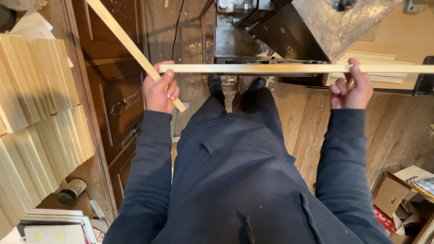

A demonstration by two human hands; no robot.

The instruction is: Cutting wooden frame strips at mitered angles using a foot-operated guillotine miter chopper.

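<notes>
1. Head view, looking straight down: a long thin pale wooden strip (289, 68) is held level across the frame, above the person's shoes, running out past the right edge.
2. The right hand (350, 88) grips that strip from below, thumb on top, other fingers curled under it and pressed together.
3. The left hand (160, 90) is fisted around a second pale wooden strip (131, 47), which slants up toward the top left. The near end of the level strip sits right at this hand's thumb; can't tell whether it's actually pinched there.
4. Both arms are in dark navy sleeves, with dark trousers below.
5. Just beyond the level strip is a dark metal machine (289, 31) on a sawdust-speckled plank floor (402, 131).
6. On the left, rows of pale wood blocks (36, 117) lie beside a dark brown wooden cabinet (117, 108).
7. Bottom right there's an open cardboard box (398, 190).
</notes>
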